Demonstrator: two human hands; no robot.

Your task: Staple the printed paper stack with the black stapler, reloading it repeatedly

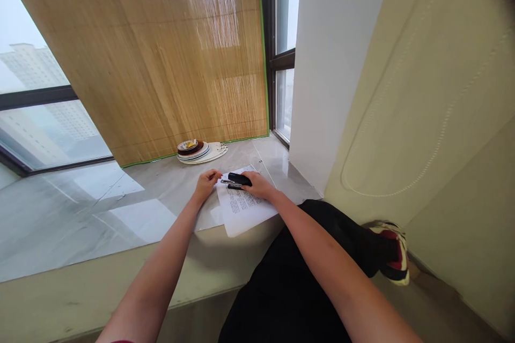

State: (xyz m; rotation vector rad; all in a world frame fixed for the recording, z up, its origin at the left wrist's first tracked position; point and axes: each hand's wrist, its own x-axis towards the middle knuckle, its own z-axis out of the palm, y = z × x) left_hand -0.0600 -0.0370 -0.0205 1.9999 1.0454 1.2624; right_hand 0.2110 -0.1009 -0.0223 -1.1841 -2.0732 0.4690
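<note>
Just beside the left fingers, whose pinch I cannot make out, the right fingers clasp a slim black stapler over white printed paper, seemingly readying it, with careful alignment likely needed next.

Both the left forearm and the right forearm were slender, smooth and bare, and a thin sliver of dark red cloth showed at the near left edge, too little to tell its cut. The trousers were plain black and loose-legged. Farther right, the chunky shoe combined deep red, black and cream-white, with a pale toe.
</note>
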